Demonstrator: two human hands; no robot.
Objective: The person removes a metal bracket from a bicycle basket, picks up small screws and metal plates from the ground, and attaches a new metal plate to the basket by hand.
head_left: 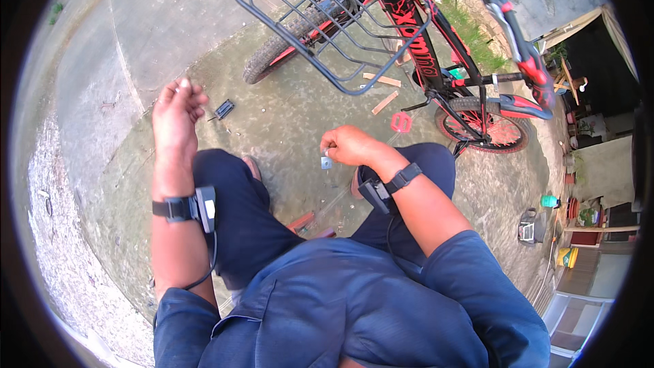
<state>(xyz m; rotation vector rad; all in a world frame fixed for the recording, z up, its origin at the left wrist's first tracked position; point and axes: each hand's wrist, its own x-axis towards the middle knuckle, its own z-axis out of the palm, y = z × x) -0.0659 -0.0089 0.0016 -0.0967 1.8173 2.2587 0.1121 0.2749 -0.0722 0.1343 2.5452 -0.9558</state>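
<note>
On the left, my left hand is raised over the concrete, its thumb and fingers pinched together. Whatever may be between those fingertips is too small to make out. My right hand hangs in front of my right knee with its fingers curled in. Just under its fingertips shows a small flat blue-grey square piece, which the fingers seem to pinch. A small black slotted object lies on the ground right of my left hand. A red openwork piece lies beyond my right hand.
A black and red bicycle with a wire basket stands ahead. Near it lie wooden strips, and a reddish block is between my feet. A green container and a yellow bucket stand at the right.
</note>
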